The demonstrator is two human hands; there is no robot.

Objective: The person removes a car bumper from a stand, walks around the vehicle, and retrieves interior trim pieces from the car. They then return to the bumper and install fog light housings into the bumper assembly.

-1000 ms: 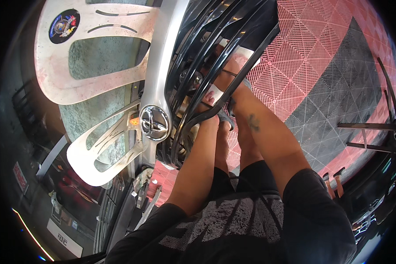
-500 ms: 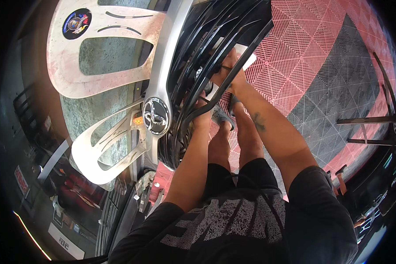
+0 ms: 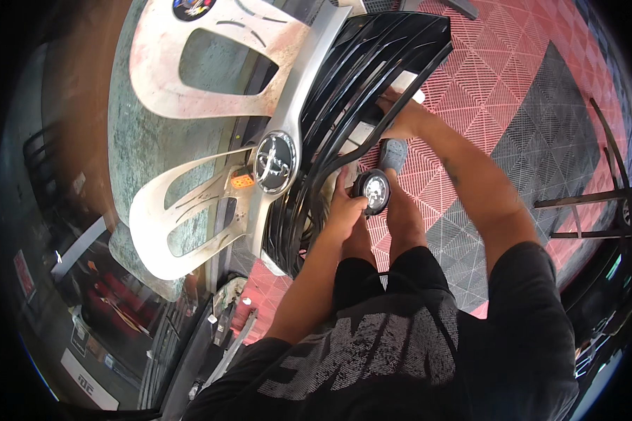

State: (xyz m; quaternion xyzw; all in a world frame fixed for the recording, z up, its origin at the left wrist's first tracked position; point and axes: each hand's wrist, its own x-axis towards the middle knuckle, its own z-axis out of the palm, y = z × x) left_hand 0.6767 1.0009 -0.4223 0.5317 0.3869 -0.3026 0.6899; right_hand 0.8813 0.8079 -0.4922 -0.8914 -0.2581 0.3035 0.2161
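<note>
Beside the lower edge of the black slatted car grille (image 3: 372, 77), my left hand (image 3: 345, 210) is closed on a round lamp (image 3: 376, 191) with a black rim and a shiny clear face. The lamp is clear of the grille and its face points up. My right hand (image 3: 403, 121) reaches behind the right end of the grille, and the bars hide its fingers. A white piece (image 3: 409, 85) shows by that hand. A silver trim bar with a round chrome emblem (image 3: 274, 163) runs along the grille's left side.
Left of the grille, a pale slotted panel (image 3: 189, 238) lies on a worn greenish surface (image 3: 130, 161), with a small orange piece (image 3: 242, 182) near the emblem. Red and grey floor tiles (image 3: 484, 105) spread to the right, where a dark metal stand (image 3: 583, 199) stands. My shoe (image 3: 394, 154) is below the grille.
My left hand has come out from behind the grille bars with the round lamp, toward me. My right hand stays behind the grille. The grille and panel sit further right in view.
</note>
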